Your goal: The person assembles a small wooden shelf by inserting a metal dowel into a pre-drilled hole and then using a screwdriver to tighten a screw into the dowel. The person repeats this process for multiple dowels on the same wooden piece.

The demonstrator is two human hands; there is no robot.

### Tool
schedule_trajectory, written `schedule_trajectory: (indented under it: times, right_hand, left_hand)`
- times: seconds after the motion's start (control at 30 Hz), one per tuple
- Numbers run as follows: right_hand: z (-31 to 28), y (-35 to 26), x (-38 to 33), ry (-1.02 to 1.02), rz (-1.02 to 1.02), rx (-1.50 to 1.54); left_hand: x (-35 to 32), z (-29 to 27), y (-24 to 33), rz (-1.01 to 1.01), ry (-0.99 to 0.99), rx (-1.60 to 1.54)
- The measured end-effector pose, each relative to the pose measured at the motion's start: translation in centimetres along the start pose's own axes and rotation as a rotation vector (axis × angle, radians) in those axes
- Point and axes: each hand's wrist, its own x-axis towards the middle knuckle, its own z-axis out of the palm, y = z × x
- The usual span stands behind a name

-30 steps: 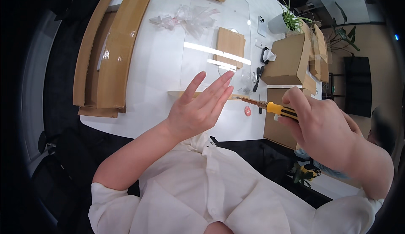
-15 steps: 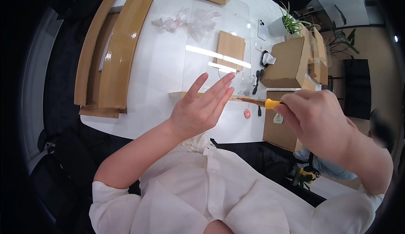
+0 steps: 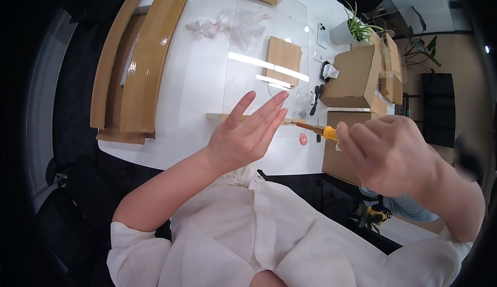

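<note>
Fingers spread and stretched out, my left hand [image 3: 243, 137] is open over the near end of a clear panel [image 3: 247, 89] with rounded corners. Behind the fingers runs a thin wooden strip [image 3: 215, 116] along the panel's near edge; whether the hand presses on it I cannot tell. On the right, my right hand [image 3: 391, 155] is closed around the end of a screwdriver [image 3: 310, 127] with a yellow and amber handle. The screwdriver lies nearly level, its tip pointing left at the strip's right end, close to my left fingertips. Contact at the tip is too small to make out.
Under the panel lies a wooden board [image 3: 283, 59]. Crumpled plastic bags [image 3: 243, 25] rest nearby. A long open carton [image 3: 155, 54] stands left; brown boxes [image 3: 349, 75] stand right. Black-handled tools [image 3: 317, 98], a phone [image 3: 322, 34], a red round object [image 3: 303, 139] and a potted plant [image 3: 341, 32] share the white table.
My right hand has shifted slightly left and its fingers have changed their grip on the screwdriver's handle. The left hand stays almost still.
</note>
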Motion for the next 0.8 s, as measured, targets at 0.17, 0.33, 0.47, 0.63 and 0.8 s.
schedule_trajectory:
  times: [0.17,0.33,0.47,0.63,0.8]
  right_hand:
    - [-3.6,1.2,3.9,-0.441,0.965,0.953]
    - [-1.1,-0.8,1.1,-0.107,0.163,0.181]
    - [-0.4,-0.2,0.7,-0.012,-0.433,-0.467]
    - [-1.0,0.1,1.1,-0.076,-0.408,-0.430]
    - [-3.2,1.0,3.7,-0.379,0.583,0.633]
  left_hand:
    - [-0.3,0.3,0.4,-0.010,0.072,-0.028]
    - [0.3,0.0,0.0,-0.004,0.003,0.005]
    - [0.3,0.3,0.2,-0.036,0.053,-0.045]
    - [0.6,0.7,0.1,-0.017,0.065,-0.039]
    - [0.5,0.2,-0.1,-0.006,-0.007,0.010]
